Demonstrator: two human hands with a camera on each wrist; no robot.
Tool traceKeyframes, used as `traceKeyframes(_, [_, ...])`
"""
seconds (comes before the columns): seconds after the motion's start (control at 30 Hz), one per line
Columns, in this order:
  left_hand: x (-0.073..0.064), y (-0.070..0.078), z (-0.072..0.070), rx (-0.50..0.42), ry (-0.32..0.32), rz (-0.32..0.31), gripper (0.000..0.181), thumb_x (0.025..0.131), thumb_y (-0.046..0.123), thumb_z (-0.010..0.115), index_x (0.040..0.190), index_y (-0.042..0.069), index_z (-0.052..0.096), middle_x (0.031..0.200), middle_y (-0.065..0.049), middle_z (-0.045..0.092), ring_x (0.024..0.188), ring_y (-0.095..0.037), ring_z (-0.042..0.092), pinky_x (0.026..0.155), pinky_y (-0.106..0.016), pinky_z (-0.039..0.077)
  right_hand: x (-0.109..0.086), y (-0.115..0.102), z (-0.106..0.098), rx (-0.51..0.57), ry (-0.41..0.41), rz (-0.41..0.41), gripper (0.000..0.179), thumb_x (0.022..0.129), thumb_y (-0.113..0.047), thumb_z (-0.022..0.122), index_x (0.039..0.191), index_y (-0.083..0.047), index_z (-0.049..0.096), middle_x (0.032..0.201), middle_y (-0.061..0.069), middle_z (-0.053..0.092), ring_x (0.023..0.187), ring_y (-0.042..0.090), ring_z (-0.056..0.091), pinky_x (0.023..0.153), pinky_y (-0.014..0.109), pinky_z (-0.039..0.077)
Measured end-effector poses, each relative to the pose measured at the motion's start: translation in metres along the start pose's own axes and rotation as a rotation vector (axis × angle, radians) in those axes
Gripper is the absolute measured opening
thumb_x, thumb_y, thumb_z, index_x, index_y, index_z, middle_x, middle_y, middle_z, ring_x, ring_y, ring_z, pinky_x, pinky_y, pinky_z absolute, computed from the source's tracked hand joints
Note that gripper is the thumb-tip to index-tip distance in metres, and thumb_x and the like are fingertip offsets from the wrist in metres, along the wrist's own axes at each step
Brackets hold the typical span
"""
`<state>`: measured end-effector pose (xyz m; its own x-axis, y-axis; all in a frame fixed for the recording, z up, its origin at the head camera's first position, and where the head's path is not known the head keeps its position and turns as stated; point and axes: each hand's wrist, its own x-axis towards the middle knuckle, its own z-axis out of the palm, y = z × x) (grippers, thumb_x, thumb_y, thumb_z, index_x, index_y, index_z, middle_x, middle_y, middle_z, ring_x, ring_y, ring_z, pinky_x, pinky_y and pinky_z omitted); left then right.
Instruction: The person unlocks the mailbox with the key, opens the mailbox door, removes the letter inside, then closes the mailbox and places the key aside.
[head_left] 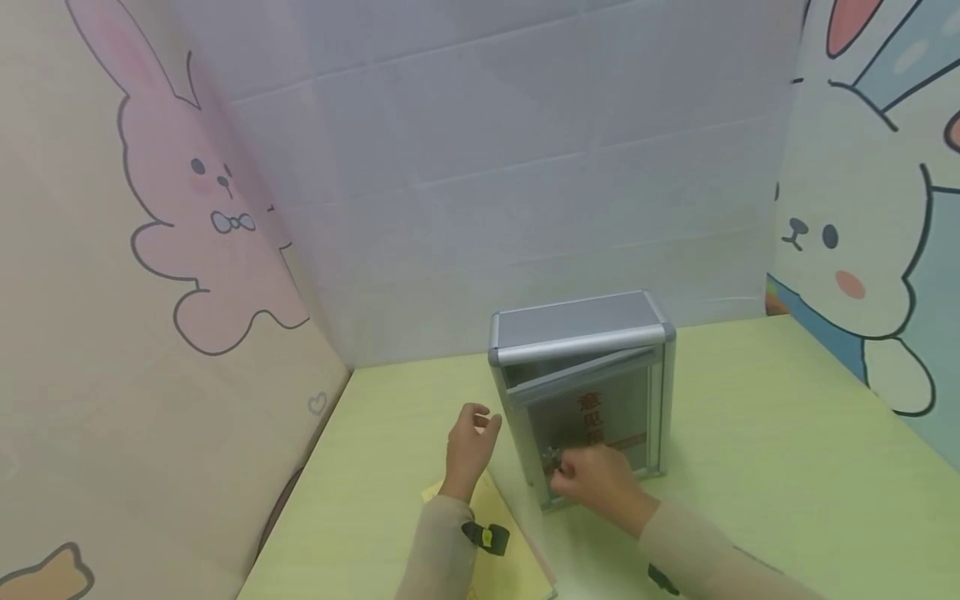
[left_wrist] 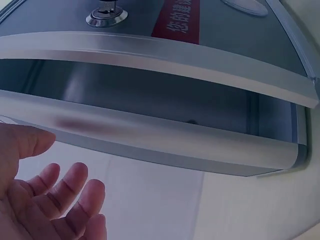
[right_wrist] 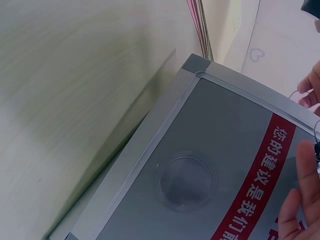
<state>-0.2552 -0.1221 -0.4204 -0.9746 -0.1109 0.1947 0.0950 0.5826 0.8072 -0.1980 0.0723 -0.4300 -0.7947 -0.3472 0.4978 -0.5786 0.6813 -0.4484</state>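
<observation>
A grey metal suggestion box [head_left: 581, 321] with silver edges stands upright on the table. Its front door [head_left: 585, 417], with red lettering, is ajar, leaving a dark gap along the top. My right hand [head_left: 600, 479] has its fingers curled at the lock and appears to pinch the key; its grip is partly hidden. The lock [left_wrist: 106, 17], with the key's lower part in it, shows at the top of the left wrist view. My left hand [left_wrist: 50, 200] is just left of the box, fingers loosely bent and holding nothing. A thin wire loop [right_wrist: 294, 93] shows beside the left hand.
Yellow paper or a folder [head_left: 510, 542] lies under my left forearm on the pale green table [head_left: 757, 433]. Behind the box hangs a white curtain-like backdrop [head_left: 525, 167]. Side walls with cartoon rabbits [head_left: 180, 183] flank the table.
</observation>
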Motion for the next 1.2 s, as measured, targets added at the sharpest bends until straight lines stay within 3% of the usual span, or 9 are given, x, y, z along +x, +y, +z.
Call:
traceKeyframes(0.2, [0.002, 0.003, 0.002, -0.156, 0.023, 0.133, 0.017, 0.091, 0.01, 0.06, 0.104, 0.0, 0.057, 0.094, -0.014, 0.064, 0.078, -0.025, 0.06, 0.067, -0.037, 0.05, 0.003, 0.001, 0.003, -0.002, 0.01, -0.006, 0.035, 0.075, -0.012, 0.062, 0.055, -0.017, 0.034, 0.052, -0.018, 0.023, 0.047, -0.004, 0.018, 0.042, 0.015, 0.02])
traceKeyframes(0.37, [0.002, 0.006, 0.005, -0.203, 0.033, 0.203, 0.011, 0.092, 0.006, 0.059, 0.1, -0.002, 0.058, 0.095, -0.016, 0.063, 0.082, -0.028, 0.059, 0.073, -0.039, 0.049, 0.007, 0.002, 0.006, -0.012, 0.012, 0.0, 0.036, 0.077, -0.012, 0.064, 0.054, -0.017, 0.036, 0.05, -0.017, 0.026, 0.046, -0.004, 0.021, 0.041, 0.016, 0.023])
traceKeyframes(0.6, [0.001, 0.009, 0.006, -0.23, 0.014, 0.223, 0.016, 0.096, 0.012, 0.057, 0.099, -0.003, 0.06, 0.096, -0.017, 0.064, 0.087, -0.032, 0.06, 0.077, -0.04, 0.049, 0.013, 0.003, 0.008, -0.019, 0.006, 0.029, 0.037, 0.077, -0.009, 0.065, 0.055, -0.016, 0.037, 0.049, -0.015, 0.029, 0.045, -0.003, 0.022, 0.04, 0.016, 0.023])
traceKeyframes(0.9, [0.0, 0.008, 0.007, -0.254, -0.001, 0.23, 0.02, 0.094, 0.018, 0.061, 0.099, -0.001, 0.058, 0.096, -0.015, 0.063, 0.084, -0.024, 0.058, 0.073, -0.032, 0.046, 0.021, 0.001, 0.01, 0.009, -0.001, 0.069, 0.038, 0.077, -0.007, 0.065, 0.055, -0.015, 0.036, 0.05, -0.013, 0.028, 0.046, -0.001, 0.024, 0.043, 0.017, 0.022])
traceKeyframes(1.2, [0.001, 0.009, 0.01, -0.262, 0.024, 0.248, 0.045, 0.09, 0.045, 0.062, 0.095, 0.0, 0.055, 0.09, -0.01, 0.061, 0.082, -0.022, 0.058, 0.07, -0.029, 0.045, 0.025, 0.002, 0.01, -0.01, -0.009, 0.06, 0.038, 0.077, -0.005, 0.066, 0.055, -0.015, 0.037, 0.05, -0.013, 0.029, 0.046, -0.001, 0.023, 0.043, 0.016, 0.021])
